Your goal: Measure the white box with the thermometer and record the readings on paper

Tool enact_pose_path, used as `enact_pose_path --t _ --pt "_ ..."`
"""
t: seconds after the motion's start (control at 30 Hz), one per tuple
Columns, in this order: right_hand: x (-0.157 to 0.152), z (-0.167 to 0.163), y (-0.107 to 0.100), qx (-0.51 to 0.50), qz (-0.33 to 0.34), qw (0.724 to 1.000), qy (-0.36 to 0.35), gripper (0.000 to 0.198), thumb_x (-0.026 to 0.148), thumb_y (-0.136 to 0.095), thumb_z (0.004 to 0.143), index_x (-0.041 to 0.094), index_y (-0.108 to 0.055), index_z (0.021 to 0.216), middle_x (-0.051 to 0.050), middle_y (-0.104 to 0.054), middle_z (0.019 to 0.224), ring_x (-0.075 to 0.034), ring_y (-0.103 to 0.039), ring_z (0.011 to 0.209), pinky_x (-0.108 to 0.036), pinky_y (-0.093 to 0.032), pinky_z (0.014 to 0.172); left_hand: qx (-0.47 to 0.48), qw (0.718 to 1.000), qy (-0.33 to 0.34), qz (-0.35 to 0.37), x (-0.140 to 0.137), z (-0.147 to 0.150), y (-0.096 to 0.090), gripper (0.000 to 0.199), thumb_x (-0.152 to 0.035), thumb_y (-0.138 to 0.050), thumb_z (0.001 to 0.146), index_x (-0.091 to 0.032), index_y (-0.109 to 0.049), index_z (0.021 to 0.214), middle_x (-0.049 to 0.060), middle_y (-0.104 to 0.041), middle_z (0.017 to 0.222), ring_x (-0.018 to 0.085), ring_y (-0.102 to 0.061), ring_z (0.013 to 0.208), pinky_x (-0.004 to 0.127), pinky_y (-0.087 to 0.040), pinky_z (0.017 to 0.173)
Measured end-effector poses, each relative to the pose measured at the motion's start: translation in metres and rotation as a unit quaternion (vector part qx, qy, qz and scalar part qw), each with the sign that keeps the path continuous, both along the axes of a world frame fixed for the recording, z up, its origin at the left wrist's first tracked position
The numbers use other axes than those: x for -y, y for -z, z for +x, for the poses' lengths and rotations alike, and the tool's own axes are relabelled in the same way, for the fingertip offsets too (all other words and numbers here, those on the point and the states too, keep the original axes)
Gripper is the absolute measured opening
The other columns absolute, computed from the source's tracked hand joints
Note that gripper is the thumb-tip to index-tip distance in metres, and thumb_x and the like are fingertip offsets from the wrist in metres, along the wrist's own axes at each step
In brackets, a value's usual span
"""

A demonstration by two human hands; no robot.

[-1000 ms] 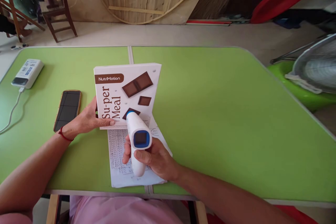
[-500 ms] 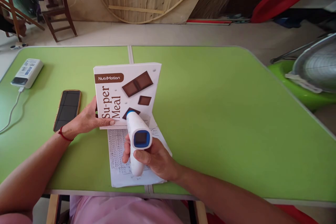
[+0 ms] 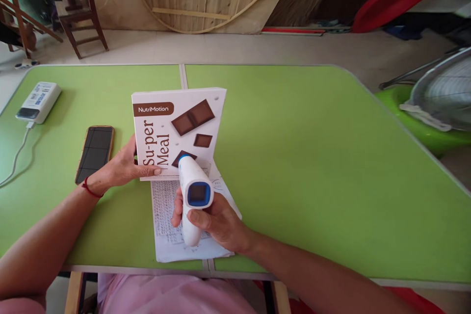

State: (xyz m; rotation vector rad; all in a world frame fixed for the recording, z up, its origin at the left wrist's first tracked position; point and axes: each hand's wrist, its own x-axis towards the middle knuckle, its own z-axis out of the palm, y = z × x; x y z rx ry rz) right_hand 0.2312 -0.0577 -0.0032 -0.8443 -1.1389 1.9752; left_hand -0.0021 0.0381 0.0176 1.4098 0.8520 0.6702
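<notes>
My left hand point(image 3: 125, 163) grips the lower left edge of a white box point(image 3: 150, 132) printed with "NutriMotion", "Su-per Meal" and brown chocolate pieces. The box is held up on edge, its printed face toward me. Closed around the handle of a white infrared thermometer point(image 3: 193, 174) is my right hand point(image 3: 215, 221). The thermometer's blue-framed screen is turned to me, and its blue-tipped front points at the lower part of the box. Whether that tip touches the box I cannot tell. Beneath both lie sheets of handwritten paper point(image 3: 165, 250), partly hidden.
On the green table point(image 3: 312, 167), a phone point(image 3: 94, 153) lies left of the box. A white power bank point(image 3: 39, 103) with a cable plugged in sits at the far left. A wooden chair point(image 3: 79, 14) stands beyond the table. A green tub point(image 3: 423, 127) is off to the right.
</notes>
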Motion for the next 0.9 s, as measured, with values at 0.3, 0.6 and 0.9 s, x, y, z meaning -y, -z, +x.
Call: enact_pose_path --t 0.3,0.6,0.9 --pt "0.000 0.000 -0.001 -0.001 -0.019 1.000 -0.011 0.050 0.063 -0.077 0.080 0.021 -0.056 0.097 -0.003 -0.070 0.084 -0.015 -0.063 0.063 -0.031 -0.051 0.056 0.008 1.000 -0.001 -0.003 0.000 0.001 -0.002 0.062 -0.035 -0.088 0.075 -0.016 -0.053 0.122 0.015 -0.065 0.127 0.027 -0.068 0.101 0.038 -0.059 0.081" --pt "-0.003 0.003 -0.003 0.000 -0.021 1.000 -0.013 0.049 0.061 -0.078 0.080 0.019 -0.056 0.096 -0.004 -0.069 0.083 -0.017 -0.066 0.075 -0.034 -0.053 0.067 0.024 1.000 0.002 0.007 -0.001 0.001 0.001 0.060 -0.033 -0.088 0.074 -0.015 -0.054 0.120 0.015 -0.066 0.123 0.024 -0.067 0.097 0.036 -0.059 0.080" --pt "-0.005 0.008 -0.012 -0.008 0.002 1.000 -0.008 0.042 0.055 -0.077 0.084 0.019 -0.058 0.098 -0.003 -0.068 0.083 -0.017 -0.069 0.076 -0.035 -0.057 0.073 0.018 0.999 0.005 0.028 -0.002 0.001 0.001 0.049 -0.037 -0.087 0.075 -0.014 -0.064 0.112 0.012 -0.069 0.114 0.026 -0.066 0.102 0.038 -0.059 0.084"
